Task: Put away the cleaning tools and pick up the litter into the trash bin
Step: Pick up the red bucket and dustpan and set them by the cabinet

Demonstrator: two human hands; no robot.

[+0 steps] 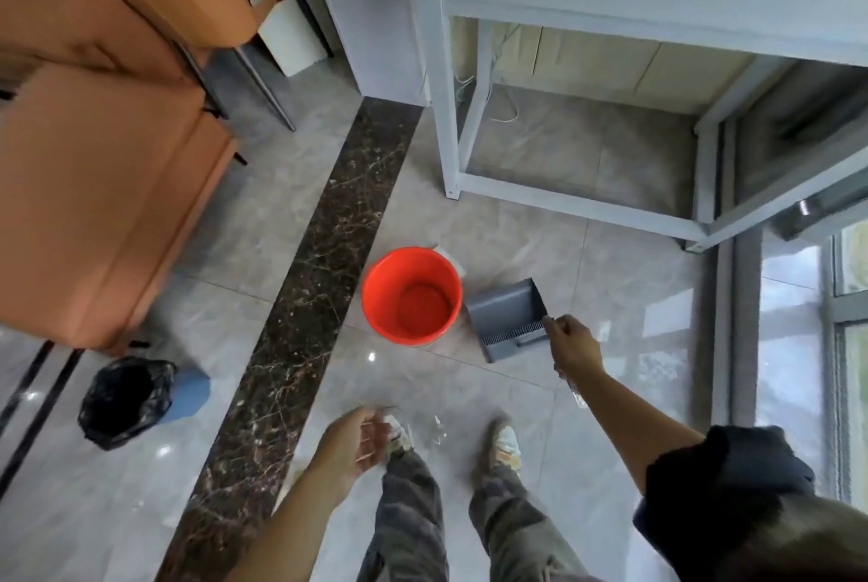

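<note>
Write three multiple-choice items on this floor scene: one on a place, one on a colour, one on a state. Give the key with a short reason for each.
1. Where does the grey dustpan lie?
A. On the white table
B. On the floor, to the right of the bucket
C. Inside the trash bin

2. What colour is the bucket?
A. Orange-red
B. Green
C. White

3. What is the state of the trash bin?
A. Shut with a lid
B. Tipped over, bag spilled out
C. Upright, open, lined with a black bag

Key:
1. B: the dustpan rests on the tiles beside the bucket, with the right hand at its near edge.
2. A: its wall and inside are bright orange-red.
3. C: the blue bin stands with its black liner open at the top; no lid shows.

The left hand hangs open, holding nothing.
</note>
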